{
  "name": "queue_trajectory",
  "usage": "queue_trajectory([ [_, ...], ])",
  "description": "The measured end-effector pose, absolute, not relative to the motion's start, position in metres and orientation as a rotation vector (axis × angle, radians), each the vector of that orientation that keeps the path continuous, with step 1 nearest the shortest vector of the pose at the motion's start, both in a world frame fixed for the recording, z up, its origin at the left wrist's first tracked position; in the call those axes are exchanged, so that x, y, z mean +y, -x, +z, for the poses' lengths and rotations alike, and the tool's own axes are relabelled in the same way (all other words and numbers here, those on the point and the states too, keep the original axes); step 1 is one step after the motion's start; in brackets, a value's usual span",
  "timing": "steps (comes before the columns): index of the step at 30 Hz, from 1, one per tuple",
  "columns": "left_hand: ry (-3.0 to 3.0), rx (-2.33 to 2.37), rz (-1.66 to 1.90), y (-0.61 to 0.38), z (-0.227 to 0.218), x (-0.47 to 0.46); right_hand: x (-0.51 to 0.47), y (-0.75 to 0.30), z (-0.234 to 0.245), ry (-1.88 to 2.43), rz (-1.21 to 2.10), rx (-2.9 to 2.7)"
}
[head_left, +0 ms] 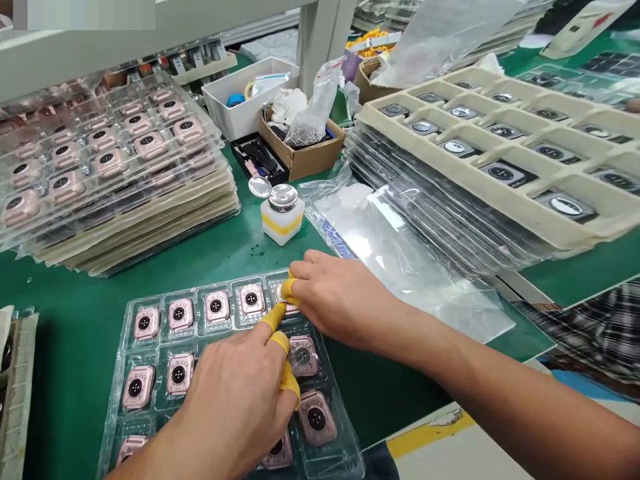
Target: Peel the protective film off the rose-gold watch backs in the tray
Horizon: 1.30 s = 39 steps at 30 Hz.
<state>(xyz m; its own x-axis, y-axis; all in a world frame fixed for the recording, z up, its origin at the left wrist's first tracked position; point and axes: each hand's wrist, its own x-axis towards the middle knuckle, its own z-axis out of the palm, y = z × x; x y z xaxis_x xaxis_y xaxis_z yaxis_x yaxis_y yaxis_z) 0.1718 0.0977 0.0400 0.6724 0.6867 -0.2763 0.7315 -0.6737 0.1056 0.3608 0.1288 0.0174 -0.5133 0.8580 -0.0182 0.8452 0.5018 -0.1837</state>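
Observation:
A clear plastic tray lies on the green mat, its pockets holding pink smartwatch cases with round black sensor backs facing up. My right hand reaches into the far right pocket, fingers closed on the pink watch case there, which they mostly cover. Over the middle of the tray is my left hand, its index fingertip stretched to that same case. Its other fingers are bent, with the thumb apart from the index finger. Yellow finger cots cover fingertips of both hands.
A white bottle with a flipped-up metal lid stands behind the tray. Stacked trays of pink cases rise at left, and a beige tray of dark watch cases tops a stack at right. Plastic bags and a cardboard box lie beyond.

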Motion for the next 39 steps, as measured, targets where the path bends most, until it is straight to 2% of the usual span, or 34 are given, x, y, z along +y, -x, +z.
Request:
queue_trajectory([
  [6,-2.589,1.173,-0.414,-0.171,0.044,0.098,0.132,-0.359,0.019,1.469,0.288,-2.707],
  [11,-2.564,1.059,-0.357,-0.164,0.049,0.095,0.136,-0.361,0.031,1.553,0.369,-2.737],
  [18,-2.501,1.235,-0.456,-0.147,0.055,0.099,0.153,-0.321,0.030,1.450,0.358,-2.771],
  [39,-2.464,1.204,-0.321,-0.120,0.052,0.091,0.165,-0.284,0.025,1.384,0.259,-2.819],
])
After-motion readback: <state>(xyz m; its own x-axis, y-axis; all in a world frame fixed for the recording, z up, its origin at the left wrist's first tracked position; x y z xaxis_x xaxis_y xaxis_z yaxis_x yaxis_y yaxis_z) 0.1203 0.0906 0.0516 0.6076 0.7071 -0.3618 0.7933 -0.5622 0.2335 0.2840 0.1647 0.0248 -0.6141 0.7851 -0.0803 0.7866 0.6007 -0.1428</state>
